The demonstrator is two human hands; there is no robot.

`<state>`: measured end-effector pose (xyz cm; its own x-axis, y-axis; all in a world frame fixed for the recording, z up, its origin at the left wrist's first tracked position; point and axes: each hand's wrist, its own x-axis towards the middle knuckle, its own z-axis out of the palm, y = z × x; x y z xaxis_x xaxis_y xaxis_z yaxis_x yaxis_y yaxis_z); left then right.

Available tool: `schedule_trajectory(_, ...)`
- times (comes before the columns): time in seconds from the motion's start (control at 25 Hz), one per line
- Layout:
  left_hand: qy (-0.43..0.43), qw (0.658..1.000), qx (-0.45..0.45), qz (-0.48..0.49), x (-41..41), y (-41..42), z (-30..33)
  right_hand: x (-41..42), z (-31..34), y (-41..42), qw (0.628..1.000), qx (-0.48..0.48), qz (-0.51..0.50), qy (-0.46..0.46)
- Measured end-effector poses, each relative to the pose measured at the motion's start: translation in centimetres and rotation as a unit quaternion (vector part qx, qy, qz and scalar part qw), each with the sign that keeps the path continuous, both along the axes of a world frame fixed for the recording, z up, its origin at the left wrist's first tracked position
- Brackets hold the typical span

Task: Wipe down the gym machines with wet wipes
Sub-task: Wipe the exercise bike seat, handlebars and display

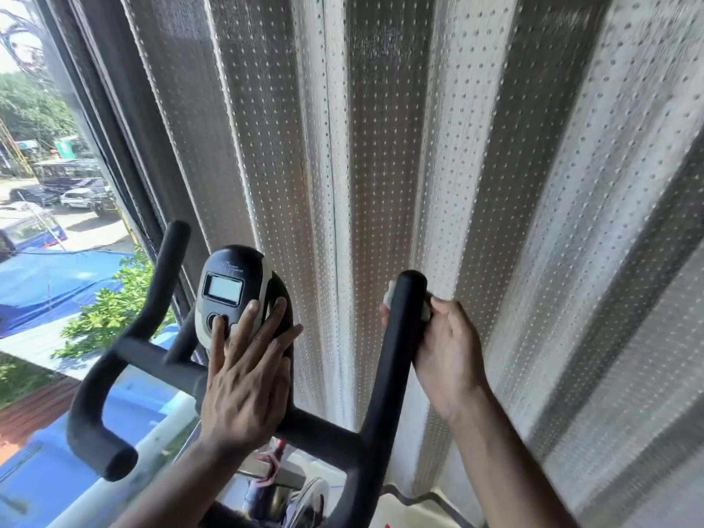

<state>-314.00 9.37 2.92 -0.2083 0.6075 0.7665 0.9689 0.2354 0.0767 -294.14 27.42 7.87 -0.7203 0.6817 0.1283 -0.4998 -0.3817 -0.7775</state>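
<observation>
Head view shows the work midway — the right hand (444, 348) clamps a white wet wipe (392, 299) round the black foam handlebar (396, 337), the left hand (247, 375) lies flat on the grey-black oval console (228, 283), seemingly not wiped yet — other machines remain unseen.

Bare forearms (506, 451), no sleeves visible

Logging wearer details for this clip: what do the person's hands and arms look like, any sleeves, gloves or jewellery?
Both the left hand and right hand are bare: no gloves, rings, or watch visible. Both forearms are uncovered as far as the frame shows, with no sleeve in view. Nails look short and unpainted.
</observation>
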Motion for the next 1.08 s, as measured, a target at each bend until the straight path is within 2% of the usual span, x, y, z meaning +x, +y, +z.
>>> schedule_trajectory(0.08, -0.001, 1.0, 0.0, -0.005, 0.0, 0.0, 0.2, 0.8, -1.7, -2.0, 0.999, -0.027, -0.005, -0.041)
schedule_trajectory(0.2, 0.006, 1.0, -0.008, -0.003, 0.0, 0.1, 0.3, 0.7, -0.2, -1.1, 0.998, -0.005, 0.018, -0.066)
schedule_trajectory(0.28, 0.007, 1.0, -0.015, -0.001, 0.1, 0.0, 0.2, -0.9, 2.4, 1.1, 0.998, -0.031, 0.04, -0.029)
schedule_trajectory(0.4, -0.005, 1.0, -0.016, 0.001, 0.0, -0.2, 0.4, -2.5, 4.5, 3.0, 0.999, -0.042, 0.016, 0.004)
schedule_trajectory(0.6, -0.013, 0.999, -0.023, 0.025, 0.3, -0.2, 0.2, -0.4, -0.5, -1.2, 0.999, 0.02, -0.02, -0.042)
schedule_trajectory(0.84, -0.007, 0.997, -0.074, 0.036, 0.1, -0.3, 0.0, 1.6, -7.0, -9.0, 0.985, -0.097, -0.021, -0.14)
schedule_trajectory(0.92, 0.0, 0.996, -0.084, 0.034, 0.0, -0.5, -0.1, 2.7, -7.0, -11.0, 0.982, -0.124, -0.008, -0.139)
schedule_trajectory(1.0, 0.008, 0.996, -0.085, 0.031, -0.3, -0.5, -0.2, 2.6, -5.7, -9.5, 0.984, -0.104, 0.0, -0.145)
schedule_trajectory(1.08, 0.009, 0.996, -0.086, 0.033, -0.3, -0.4, -0.1, 1.5, -3.3, -6.3, 0.987, -0.093, -0.046, -0.122)
